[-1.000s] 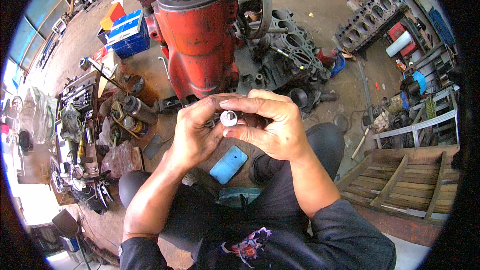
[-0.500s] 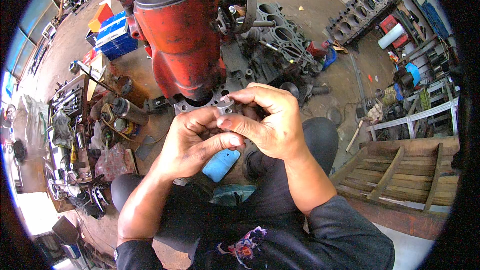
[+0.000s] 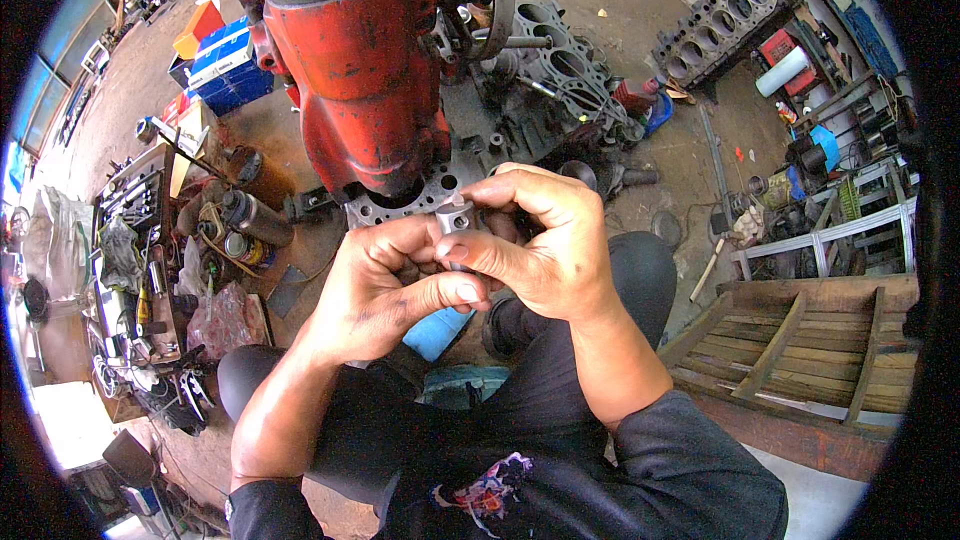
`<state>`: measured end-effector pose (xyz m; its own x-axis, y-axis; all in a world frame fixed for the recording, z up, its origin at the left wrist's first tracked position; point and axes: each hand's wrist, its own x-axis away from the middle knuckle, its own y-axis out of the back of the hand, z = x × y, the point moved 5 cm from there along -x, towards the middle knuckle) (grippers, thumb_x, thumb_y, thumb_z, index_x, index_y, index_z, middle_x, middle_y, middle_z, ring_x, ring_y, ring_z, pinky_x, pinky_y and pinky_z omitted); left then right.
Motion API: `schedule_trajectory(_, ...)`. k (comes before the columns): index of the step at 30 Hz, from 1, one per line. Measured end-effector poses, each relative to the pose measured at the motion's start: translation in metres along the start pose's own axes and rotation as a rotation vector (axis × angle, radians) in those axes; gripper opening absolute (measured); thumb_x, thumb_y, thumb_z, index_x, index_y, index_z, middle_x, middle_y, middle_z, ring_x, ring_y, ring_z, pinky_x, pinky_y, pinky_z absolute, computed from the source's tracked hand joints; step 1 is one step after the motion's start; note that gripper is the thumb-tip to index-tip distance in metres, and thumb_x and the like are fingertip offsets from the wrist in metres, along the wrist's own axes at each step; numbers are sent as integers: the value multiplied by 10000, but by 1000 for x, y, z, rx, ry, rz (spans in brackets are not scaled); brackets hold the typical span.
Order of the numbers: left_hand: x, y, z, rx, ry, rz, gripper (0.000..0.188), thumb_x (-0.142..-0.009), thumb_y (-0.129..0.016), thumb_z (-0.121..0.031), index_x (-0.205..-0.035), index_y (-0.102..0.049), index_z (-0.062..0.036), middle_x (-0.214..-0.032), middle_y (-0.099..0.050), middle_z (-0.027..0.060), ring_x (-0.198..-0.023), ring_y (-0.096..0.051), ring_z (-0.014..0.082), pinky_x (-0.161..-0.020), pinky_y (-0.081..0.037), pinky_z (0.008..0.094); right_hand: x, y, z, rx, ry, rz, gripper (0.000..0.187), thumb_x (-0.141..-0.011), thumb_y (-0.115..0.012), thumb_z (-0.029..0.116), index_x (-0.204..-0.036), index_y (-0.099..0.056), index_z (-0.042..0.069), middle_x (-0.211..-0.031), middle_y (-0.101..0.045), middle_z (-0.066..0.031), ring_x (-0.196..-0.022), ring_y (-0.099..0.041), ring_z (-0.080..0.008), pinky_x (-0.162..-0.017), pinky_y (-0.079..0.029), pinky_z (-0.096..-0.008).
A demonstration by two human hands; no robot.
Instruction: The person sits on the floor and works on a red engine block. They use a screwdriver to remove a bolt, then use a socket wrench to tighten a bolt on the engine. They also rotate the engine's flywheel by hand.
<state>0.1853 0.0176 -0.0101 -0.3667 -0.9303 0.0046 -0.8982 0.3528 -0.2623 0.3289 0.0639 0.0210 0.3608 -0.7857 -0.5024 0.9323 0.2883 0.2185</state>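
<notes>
Between both hands is a small grey metal part [image 3: 456,217] with a round hole and a notched top; its lower portion is hidden by the fingers. My left hand [image 3: 375,290] is closed around it from the left, thumb stretched across toward the right. From the other side, my right hand [image 3: 550,245] pinches the part between thumb and fingers. Just beyond the hands stands a red machine [image 3: 360,80] with a metal handwheel [image 3: 497,0]. Its lower end sits over a drilled metal block face [image 3: 425,202].
An engine block [image 3: 572,65] lies behind the machine, another [image 3: 720,30] at far right. Tools fill a tray [image 3: 140,190] at left, near a grey canister [image 3: 258,218] and blue-white boxes [image 3: 228,70]. A wooden pallet [image 3: 800,360] lies at right; a light-blue object [image 3: 435,333] is below my hands.
The metal part has turned slightly in my fingers, and its hole shows more clearly. Both hands stay in nearly the same place, with the view shifted a little.
</notes>
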Motion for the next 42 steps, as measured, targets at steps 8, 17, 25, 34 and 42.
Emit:
schedule_trajectory(8, 0, -1, -1, -16, -31, -21, 179, -835, -767, -104, -939, -653, -13, -847, -687, 22, -821, -623, 68, -735, -509, 252, 1, 0, 1, -8, -26, 19, 353, -712, -869, 227, -901, -709, -25, -731, -610, -41, -614, -486, -71, -540, -359, -234)
schedule_trajectory(17, 0, -2, -8, -128, -73, -52, 189, -820, -786, -118, -916, -659, -15, -843, -679, 14, -800, -606, 57, -710, -504, 255, 2, 0, -2, -64, -89, 36, 330, -731, -851, 199, -935, -707, -18, -780, -629, -44, -659, -518, -82, -583, -375, -229)
schedule_trajectory(25, 0, 15, -23, -900, -482, -165, 348, -752, -787, -154, -1028, -633, -8, -898, -651, 158, -845, -653, 360, -725, -531, 416, 5, -11, -8, -383, -265, 75, 426, -826, -759, 403, -919, -693, -8, -784, -598, -47, -672, -547, -113, -593, -415, -233)
schedule_trajectory(34, 5, 19, -26, -845, -562, -163, 299, -772, -740, -134, -985, -580, 3, -910, -590, 161, -845, -620, 404, -715, -505, 462, 8, -20, -10, -480, -317, 36, 337, -851, -759, 318, -889, -636, 6, -759, -502, -13, -600, -469, -78, -525, -359, -209)
schedule_trajectory(42, 7, 19, -27, -840, -535, -166, 346, -751, -754, -157, -1014, -604, 11, -890, -589, 185, -856, -608, 419, -723, -493, 476, 9, -21, -10, -507, -345, 29, 350, -828, -783, 313, -898, -617, 13, -778, -500, -10, -601, -465, -76, -537, -372, -207)
